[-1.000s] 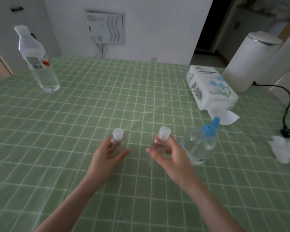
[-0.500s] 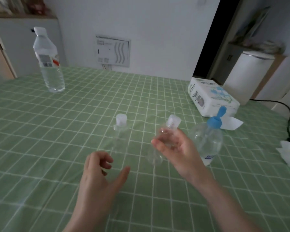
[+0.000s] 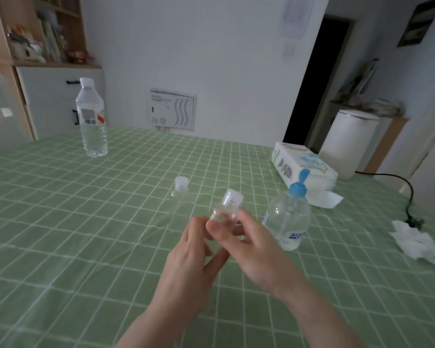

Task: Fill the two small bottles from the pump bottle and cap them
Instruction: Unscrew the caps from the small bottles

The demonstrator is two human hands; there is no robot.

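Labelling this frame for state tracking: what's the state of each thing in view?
held small bottle, capped, tilted, lifted
standing small bottle, capped, upright, untouched
pump bottle, upright, pump head on
water bottle, capped, upright
tissue pack, open, one sheet sticking out
right hand, grips held small bottle
left hand, fingers curled round its lower part

Dim, flat indoor light, soft shadows, slight motion blur, wide-angle bending at edges
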